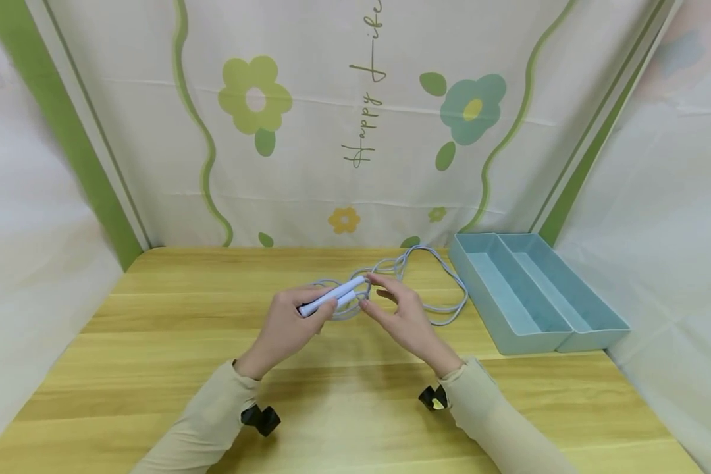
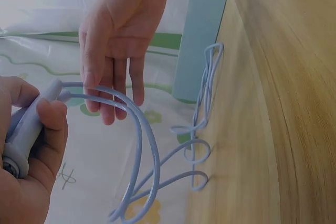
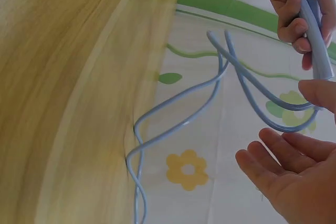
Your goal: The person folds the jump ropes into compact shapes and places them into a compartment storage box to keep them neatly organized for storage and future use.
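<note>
My left hand (image 1: 287, 324) grips the two pale blue handles (image 1: 333, 296) of a jump rope side by side, raised above the table. Its thumb lies across them in the left wrist view. From the handle ends the blue cord (image 2: 156, 156) loops out and drops to the tabletop. My right hand (image 1: 404, 319) is by the far handle ends, its fingers spread apart and loosely bent. In the right wrist view its thumb is close to the cord; whether it touches cannot be told.
The rest of the cord lies in loose loops on the wooden table (image 1: 172, 342), toward the back right. Beside it stands a light blue tray (image 1: 533, 343) with two long compartments. A flower-printed cloth (image 1: 320, 178) hangs behind the table.
</note>
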Demonstrator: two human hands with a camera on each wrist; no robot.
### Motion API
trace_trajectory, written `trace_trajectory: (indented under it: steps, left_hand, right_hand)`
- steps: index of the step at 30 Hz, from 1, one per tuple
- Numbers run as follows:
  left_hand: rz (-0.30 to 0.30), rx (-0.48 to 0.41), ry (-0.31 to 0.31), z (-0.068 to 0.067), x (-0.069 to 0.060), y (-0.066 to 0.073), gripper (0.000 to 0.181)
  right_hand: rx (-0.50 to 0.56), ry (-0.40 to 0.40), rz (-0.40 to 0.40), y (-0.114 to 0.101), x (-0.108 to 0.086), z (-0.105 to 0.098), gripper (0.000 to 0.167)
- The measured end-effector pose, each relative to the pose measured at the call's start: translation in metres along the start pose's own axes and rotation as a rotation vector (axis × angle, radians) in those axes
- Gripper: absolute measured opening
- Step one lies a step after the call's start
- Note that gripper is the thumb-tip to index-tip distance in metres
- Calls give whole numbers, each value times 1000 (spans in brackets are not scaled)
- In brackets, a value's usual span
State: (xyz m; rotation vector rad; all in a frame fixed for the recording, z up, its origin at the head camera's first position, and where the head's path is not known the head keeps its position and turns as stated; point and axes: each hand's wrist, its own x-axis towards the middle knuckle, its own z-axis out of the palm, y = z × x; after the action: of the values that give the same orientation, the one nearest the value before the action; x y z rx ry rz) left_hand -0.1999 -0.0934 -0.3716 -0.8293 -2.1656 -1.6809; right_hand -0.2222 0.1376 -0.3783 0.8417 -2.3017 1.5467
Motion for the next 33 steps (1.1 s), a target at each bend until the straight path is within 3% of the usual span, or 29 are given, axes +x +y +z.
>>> trace_trajectory:
  steps: [4, 11, 15, 21, 24, 27, 33]
  left_hand:
    - [13, -16, -12, 0, 0, 0, 23]
    - [9, -31, 10, 0, 1, 2, 25]
    - [-19, -43, 4, -1, 1, 11, 25]
    - [-126, -66, -126, -5, 2, 33, 29]
    - [-155, -54, -198, -6, 2, 35, 33]
    - [-125, -24, -248, -5, 2, 35, 35]
    - [-77, 29, -303, 0, 0, 4, 29]
  right_hand:
    - [40, 22, 23, -1, 1, 0, 41]
    - [-11, 58, -26, -37, 1, -8, 25]
    - [-35, 49, -45, -37, 1, -13, 23]
    - [-80, 34, -113, -12, 2, -16, 27]
    - [-110, 15, -177, -11, 2, -18, 27]
    - [-139, 4, -225, -11, 1, -18, 27]
    - [-158, 3, -260, -13, 2, -19, 28]
